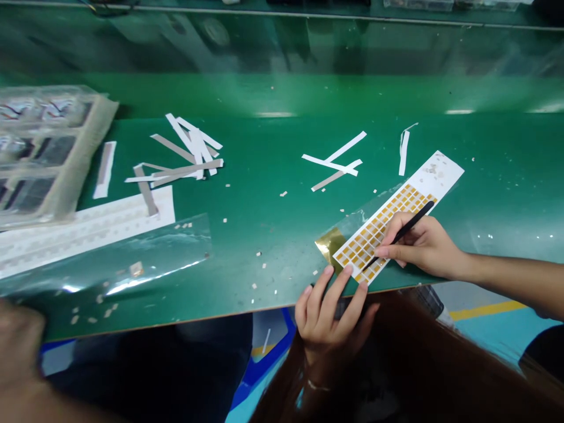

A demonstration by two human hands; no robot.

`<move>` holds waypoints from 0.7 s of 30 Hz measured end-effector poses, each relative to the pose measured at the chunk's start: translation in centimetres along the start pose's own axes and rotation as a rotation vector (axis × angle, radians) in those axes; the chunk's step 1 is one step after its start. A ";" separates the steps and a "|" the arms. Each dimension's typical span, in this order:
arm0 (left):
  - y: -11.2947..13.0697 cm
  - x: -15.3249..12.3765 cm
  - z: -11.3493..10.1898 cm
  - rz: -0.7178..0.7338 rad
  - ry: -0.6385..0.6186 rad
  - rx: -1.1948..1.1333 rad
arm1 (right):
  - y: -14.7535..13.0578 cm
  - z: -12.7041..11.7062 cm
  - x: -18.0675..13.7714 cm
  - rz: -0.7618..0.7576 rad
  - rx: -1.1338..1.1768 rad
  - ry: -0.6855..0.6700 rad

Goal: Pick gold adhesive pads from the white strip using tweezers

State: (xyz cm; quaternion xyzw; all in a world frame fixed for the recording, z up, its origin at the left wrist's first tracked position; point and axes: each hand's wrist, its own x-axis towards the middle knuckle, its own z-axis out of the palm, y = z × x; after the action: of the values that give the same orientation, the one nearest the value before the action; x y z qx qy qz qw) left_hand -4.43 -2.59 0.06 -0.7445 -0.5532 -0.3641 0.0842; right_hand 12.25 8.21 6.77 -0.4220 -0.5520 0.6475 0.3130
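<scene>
A long white sticker sheet with rows of small amber rectangles lies slanted at the table's front edge. My left hand has its fingers spread, the fingertips touching the sheet's lower left end. Closed in a pen-like grip, my right hand holds black tweezers by the shaft. Their thin tip points down at the amber rectangles near that same end. Under the sheet a clear film and a shiny gold piece stick out to the left. Small pale scraps cling to the sheet's far end.
Paper strips lie in a left pile and a middle group. A white sheet, clear film and compartmented tray occupy the left. Tiny scraps dot the green table. Another person's blurred hand is lower left.
</scene>
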 end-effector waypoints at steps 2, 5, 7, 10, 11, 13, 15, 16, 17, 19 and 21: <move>0.0 0.0 0.0 0.001 0.006 -0.006 | 0.1 0.0 0.0 0.003 -0.008 -0.005; -0.1 0.0 -0.1 0.003 -0.002 -0.006 | 0.1 0.0 0.0 0.004 -0.010 -0.002; -0.1 0.0 -0.2 0.003 -0.016 0.003 | 0.2 0.0 0.0 0.008 -0.005 -0.003; -0.2 -0.1 -0.3 0.008 -0.032 0.010 | 0.3 0.0 0.1 0.005 0.002 -0.009; -0.2 -0.1 -0.3 0.011 -0.030 0.011 | 0.3 0.0 0.1 0.002 0.001 -0.009; -0.2 -0.2 -0.2 0.010 -0.025 0.012 | 0.2 0.0 0.1 -0.001 -0.001 -0.014; -0.1 -0.1 -0.1 0.005 -0.007 0.009 | 0.2 0.0 0.0 0.002 -0.008 -0.016; -0.1 -0.1 -0.1 0.000 0.003 0.011 | 0.2 0.0 0.0 0.005 -0.012 -0.016; 0.0 -0.1 0.0 -0.007 0.010 0.017 | 0.2 0.0 -0.1 0.009 -0.014 -0.015; 0.1 0.0 0.1 -0.013 0.015 0.037 | 0.3 0.0 0.0 0.016 -0.004 -0.008; 0.1 0.0 0.2 -0.010 0.012 0.051 | 0.4 -0.2 0.2 0.014 0.028 0.005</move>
State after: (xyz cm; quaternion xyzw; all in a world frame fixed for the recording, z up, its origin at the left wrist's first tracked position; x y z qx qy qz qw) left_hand -4.25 -2.49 -0.02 -0.7371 -0.5656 -0.3547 0.1046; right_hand 12.33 8.42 6.35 -0.4229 -0.5390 0.6563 0.3160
